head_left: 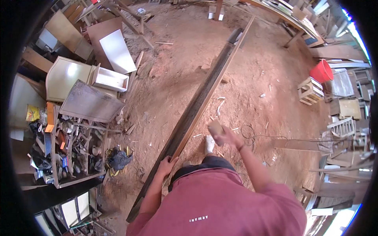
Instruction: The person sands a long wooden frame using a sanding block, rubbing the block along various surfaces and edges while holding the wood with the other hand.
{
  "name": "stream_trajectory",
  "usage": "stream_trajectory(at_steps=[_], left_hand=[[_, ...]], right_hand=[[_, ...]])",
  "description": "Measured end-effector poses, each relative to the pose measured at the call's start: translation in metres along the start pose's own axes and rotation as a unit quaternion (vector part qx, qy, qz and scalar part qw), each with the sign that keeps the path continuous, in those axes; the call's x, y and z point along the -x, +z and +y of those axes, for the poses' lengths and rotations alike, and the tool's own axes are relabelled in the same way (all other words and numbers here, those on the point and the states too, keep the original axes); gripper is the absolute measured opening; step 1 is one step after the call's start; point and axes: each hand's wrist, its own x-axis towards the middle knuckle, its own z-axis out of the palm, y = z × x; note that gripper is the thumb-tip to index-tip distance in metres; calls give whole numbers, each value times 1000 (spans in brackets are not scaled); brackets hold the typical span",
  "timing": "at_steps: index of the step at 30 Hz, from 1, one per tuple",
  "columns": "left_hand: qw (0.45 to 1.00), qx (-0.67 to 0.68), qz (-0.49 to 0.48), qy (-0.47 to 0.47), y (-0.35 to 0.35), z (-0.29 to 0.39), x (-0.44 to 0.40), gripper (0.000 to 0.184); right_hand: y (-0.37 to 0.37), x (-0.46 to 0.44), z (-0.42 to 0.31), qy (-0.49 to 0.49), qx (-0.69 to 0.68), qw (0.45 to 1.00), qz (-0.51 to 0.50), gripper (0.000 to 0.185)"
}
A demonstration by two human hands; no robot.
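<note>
A long wooden board [214,80], reddish-brown along its edge, runs diagonally from the lower left to the top of the view, beside a dark beam [185,116]. My left hand [167,165] grips the board's near part, its fingers wrapped over the edge. To the right of the board, my right hand [229,137] is closed round a light brown wooden block [216,128], held apart from the board. A white shoe [209,144] shows on the ground just beneath the block.
Panels [92,100], a white drawer [110,80] and a cluttered shelf [80,149] stand on the left. A red bucket [321,71] sits by a slatted wooden stool [311,91] on the right. A thin cable [256,136] and wood scraps lie on the dirt floor.
</note>
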Motion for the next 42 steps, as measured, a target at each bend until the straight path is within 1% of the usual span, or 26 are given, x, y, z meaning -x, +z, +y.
stream_trajectory(at_steps=[1, 3, 4, 6, 8, 9, 10, 11, 12, 13, 14, 15, 16, 17, 20, 21, 23, 25, 28, 29, 30, 31, 32, 33, 37, 42], left_hand=[[994, 86, -47, -40, -1, -2, 2, 78], [952, 236, -161, -107, -6, -11, -5, 74], [949, 243, -163, -116, -11, -13, -3, 74], [973, 71, -197, -102, -30, -12, -3, 72], [973, 70, -202, -89, -29, -27, -3, 70], [973, 67, -206, -76, -28, -33, -4, 73], [974, 62, -211, -62, -26, -38, -4, 76], [973, 66, -211, -62, -17, -47, -4, 76], [974, 87, -200, -58, -10, -53, -4, 84], [975, 107, -190, -54, -7, -61, -7, 93], [974, 112, -191, -51, -4, -69, -10, 93], [970, 122, -200, -60, -3, -67, -9, 101], [966, 133, -209, -71, -6, -60, -1, 110], [960, 162, -213, -88, -11, -54, 2, 112], [969, 136, -195, -68, -14, -50, 3, 111], [968, 138, -196, -69, -11, -54, 4, 111], [980, 125, -148, -49, -3, -59, 10, 110], [984, 125, -121, -43, -5, -47, 15, 110], [988, 115, -96, -31, -6, -34, 32, 103], [994, 85, -68, -18, 0, -36, 39, 100], [998, 53, -41, 1, 4, -36, 41, 96], [997, 54, -47, 12, -2, -23, 41, 96], [997, 57, -57, -22, -10, -10, 47, 92], [994, 59, -65, -60, -18, 1, 55, 87], [997, 51, -20, -50, -28, 18, 66, 81], [997, 26, 29, -69, -43, 44, 81, 75]], right_hand=[[-16, -25, -31, -7, 38, 998, -55, 87], [-31, -77, -75, -116, 139, 973, -146, 80], [-30, -102, -86, -111, 140, 971, -156, 80], [-19, -152, -103, -188, 251, 908, -277, 81], [-2, -186, -107, -182, 275, 886, -326, 80], [5, -202, -106, -176, 298, 864, -364, 79], [14, -220, -100, -176, 303, 861, -369, 79], [24, -238, -90, -153, 353, 833, -398, 79], [30, -242, -97, -129, 400, 803, -424, 80], [31, -243, -102, -125, 400, 803, -423, 80], [29, -244, -106, -75, 398, 801, -440, 81], [26, -244, -113, -24, 398, 794, -458, 81], [25, -248, -110, -21, 405, 788, -463, 81], [24, -255, -106, -27, 399, 791, -462, 83], [25, -284, -77, -35, 365, 803, -471, 88], [23, -285, -81, -16, 370, 797, -477, 89], [20, -286, -88, 7, 378, 790, -482, 89], [22, -293, -84, -24, 479, 751, -454, 85], [28, -307, -75, 15, 441, 730, -521, 81], [28, -309, -70, 12, 466, 726, -506, 81], [29, -306, -70, 20, 463, 729, -503, 81], [24, -303, -70, 10, 440, 741, -508, 85], [19, -301, -72, 0, 418, 750, -512, 89], [20, -303, -63, 21, 434, 749, -501, 89], [16, -300, -67, 18, 428, 757, -493, 84], [7, -271, -99, -15, 412, 780, -471, 89]])
